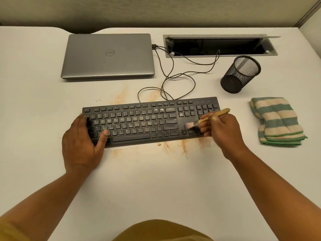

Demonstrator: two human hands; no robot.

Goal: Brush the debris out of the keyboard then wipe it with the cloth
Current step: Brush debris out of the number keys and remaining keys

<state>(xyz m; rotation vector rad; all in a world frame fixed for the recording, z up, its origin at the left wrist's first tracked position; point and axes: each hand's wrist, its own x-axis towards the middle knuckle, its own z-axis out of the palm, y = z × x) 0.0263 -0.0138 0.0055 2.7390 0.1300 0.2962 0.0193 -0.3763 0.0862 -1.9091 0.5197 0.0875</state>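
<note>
A black keyboard [142, 120] lies across the middle of the white desk [156, 180]. My left hand [81, 143] grips its left end, fingers over the edge and thumb on the lower keys. My right hand [220, 129] pinches a small wooden-handled brush [206, 119], whose pale bristles touch the keyboard just above the arrow keys. Orange-brown debris [184, 146] lies scattered on the desk in front of and behind the keyboard. A folded green and cream striped cloth [276, 120] rests to the right of the keyboard.
A shut grey laptop [108, 56] sits at the back left. Black cables [175, 73] loop from it and the keyboard into an open cable hatch [218, 46]. A black mesh pen cup [240, 73] stands tilted behind the cloth.
</note>
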